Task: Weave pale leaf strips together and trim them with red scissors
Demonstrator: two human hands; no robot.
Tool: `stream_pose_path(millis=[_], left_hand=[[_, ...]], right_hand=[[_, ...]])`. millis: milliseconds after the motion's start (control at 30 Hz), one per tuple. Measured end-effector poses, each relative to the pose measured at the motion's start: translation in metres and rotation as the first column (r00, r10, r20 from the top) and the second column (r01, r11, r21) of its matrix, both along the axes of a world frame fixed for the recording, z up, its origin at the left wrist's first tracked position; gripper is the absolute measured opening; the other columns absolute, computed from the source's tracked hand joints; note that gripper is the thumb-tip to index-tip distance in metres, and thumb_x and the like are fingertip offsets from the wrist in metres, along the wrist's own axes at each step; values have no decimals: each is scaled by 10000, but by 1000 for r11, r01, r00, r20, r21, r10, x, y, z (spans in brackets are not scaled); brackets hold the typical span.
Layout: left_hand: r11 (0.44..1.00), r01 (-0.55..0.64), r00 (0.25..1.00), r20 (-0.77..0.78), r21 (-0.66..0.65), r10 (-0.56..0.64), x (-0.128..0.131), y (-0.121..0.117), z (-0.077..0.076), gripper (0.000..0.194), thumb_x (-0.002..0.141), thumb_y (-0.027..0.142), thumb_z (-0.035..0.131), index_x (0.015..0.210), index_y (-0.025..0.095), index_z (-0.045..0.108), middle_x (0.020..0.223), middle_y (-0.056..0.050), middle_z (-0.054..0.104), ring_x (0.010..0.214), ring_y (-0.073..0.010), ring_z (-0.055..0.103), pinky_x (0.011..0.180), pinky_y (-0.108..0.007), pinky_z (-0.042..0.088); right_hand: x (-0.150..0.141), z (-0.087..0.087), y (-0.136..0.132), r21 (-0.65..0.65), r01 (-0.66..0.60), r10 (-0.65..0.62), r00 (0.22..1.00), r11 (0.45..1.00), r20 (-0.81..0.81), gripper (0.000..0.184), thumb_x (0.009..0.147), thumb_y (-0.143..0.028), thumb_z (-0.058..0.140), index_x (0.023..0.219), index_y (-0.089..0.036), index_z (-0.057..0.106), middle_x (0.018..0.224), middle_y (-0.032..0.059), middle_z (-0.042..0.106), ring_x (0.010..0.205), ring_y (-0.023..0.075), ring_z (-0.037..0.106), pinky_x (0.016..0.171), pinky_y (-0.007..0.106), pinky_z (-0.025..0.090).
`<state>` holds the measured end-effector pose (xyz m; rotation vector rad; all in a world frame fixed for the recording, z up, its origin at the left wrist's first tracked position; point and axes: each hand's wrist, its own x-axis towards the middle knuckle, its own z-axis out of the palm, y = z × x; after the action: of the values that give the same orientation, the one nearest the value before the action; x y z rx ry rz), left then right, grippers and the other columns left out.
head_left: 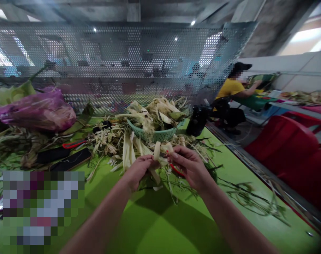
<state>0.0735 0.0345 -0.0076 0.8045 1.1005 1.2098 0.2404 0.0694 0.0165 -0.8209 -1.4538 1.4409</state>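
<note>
My left hand (pixel 142 170) is closed, pinching a pale strip of corn husk (pixel 156 151) that curls up in a loop above the fingers. Close by on the right, my right hand (pixel 190 165) is also closed, its thumb and fingertips on the pale husk strip's other side. A red curved handle (pixel 177 170) shows beside the right fingers; whether it is held or lies on the table, I cannot tell. Wide pale husks (pixel 128 151) lie just beyond the left hand. Behind both hands stands a green plastic basket (pixel 160 135) heaped with dry husks (pixel 160 113).
On the green table (pixel 155 229) lie husk scraps, a red-handled tool (pixel 74 144), dark flat pieces (pixel 71 159) and thin stems (pixel 255 199). A purple plastic bag (pixel 38 111) is at left, a black container (pixel 196 120) at right. Beyond are red chairs (pixel 282 144) and a seated person (pixel 231 88).
</note>
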Motion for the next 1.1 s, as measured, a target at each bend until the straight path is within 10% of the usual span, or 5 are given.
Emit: stream_pose_path(millis=[133,367,933,1100], left_hand=[[985,130,968,-230,114,-101,1,-1,3,151,657,290,686,704,162,623,657,-6,585,615,-108,515,564,-206,386],[944,173,682,-726,279,90,-3,-4,2,50,705,225,549,707,193,586,602,28,517,556,-112,439,505,-221,274],[919,247,476,-865,306,160,-1,-9,9,89,719,214,561,804,212,534,699,24,601,636,-132,504,549,-241,269],[914,289,536,-839,285,92,-2,-10,9,142,718,241,590,847,217,535,774,17,616,689,-143,522,579,-245,309]], right_hand=[[-3,4,-2,158,-80,41,971,984,236,204,747,-408,674,763,-208,710,683,13,608,581,125,506,503,239,376],[-5,5,0,272,-112,-5,918,956,397,152,763,-337,646,756,-194,695,674,4,603,598,124,489,547,243,365],[-3,-5,6,176,-181,66,854,968,515,155,757,-296,599,687,-160,623,591,-28,490,568,102,407,535,227,296],[0,-5,8,133,-187,88,841,973,534,151,753,-299,601,680,-168,618,588,-36,458,569,100,378,540,236,271]])
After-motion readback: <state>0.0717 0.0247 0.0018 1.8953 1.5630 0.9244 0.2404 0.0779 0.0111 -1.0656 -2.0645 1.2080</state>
